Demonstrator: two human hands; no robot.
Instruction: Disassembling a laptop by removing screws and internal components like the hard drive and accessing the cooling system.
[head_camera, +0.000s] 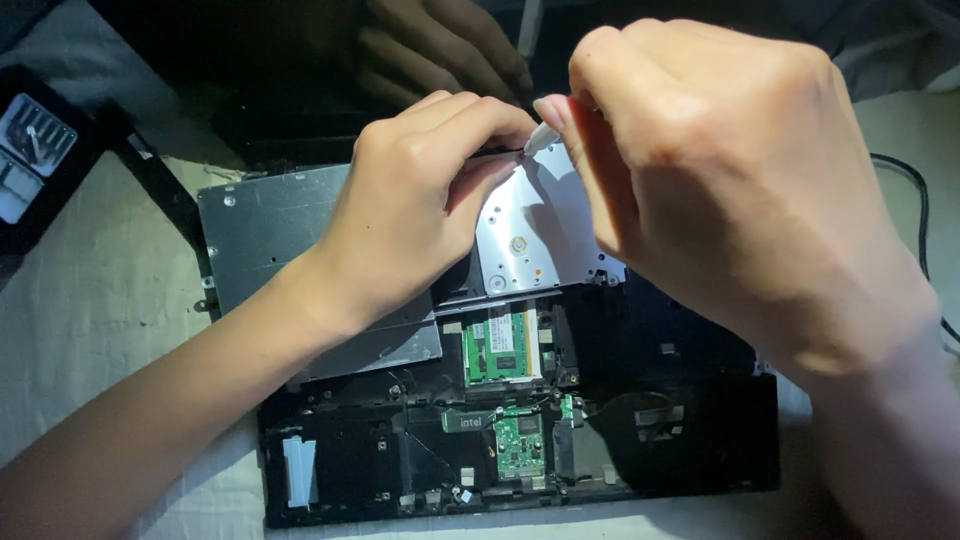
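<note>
The left hand (420, 190) is pressing down on the silver metal drive bracket (535, 235) to steady it, while the right hand (720, 190) is pinching a thin white tool (540, 137) against its edge, inside the opened black laptop base (690, 440).

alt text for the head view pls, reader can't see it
Two bare hands work over an opened laptop with exposed green circuit boards: the left hand presses on a silver metal drive, while the right hand pinches a thin white tool at its top edge. Another person's hand rests behind.
</note>
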